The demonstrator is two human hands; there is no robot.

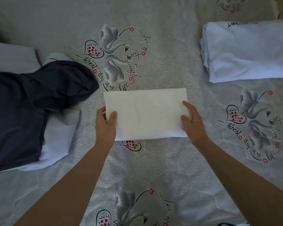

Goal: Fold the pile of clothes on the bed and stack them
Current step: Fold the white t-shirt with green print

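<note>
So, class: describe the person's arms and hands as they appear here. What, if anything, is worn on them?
Both forearms are bare to the frame's edge: no sleeves, gloves, watch or bracelets show. The left hand and right hand carry no visible rings.

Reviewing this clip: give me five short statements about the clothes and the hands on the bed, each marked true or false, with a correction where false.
1. Both hands hold the folded white garment, the left hand at its left end and the right hand at its right end. True.
2. The white garment is spread out flat and unfolded. False: it is folded into a compact rectangle.
3. A folded light blue garment lies at the upper right of the bed. True.
4. The dark navy garment is folded and stacked on the light blue one. False: it lies unfolded at the left, apart from it.
5. The bedsheet is plain. False: it is printed with swans, hearts and lettering.
</note>
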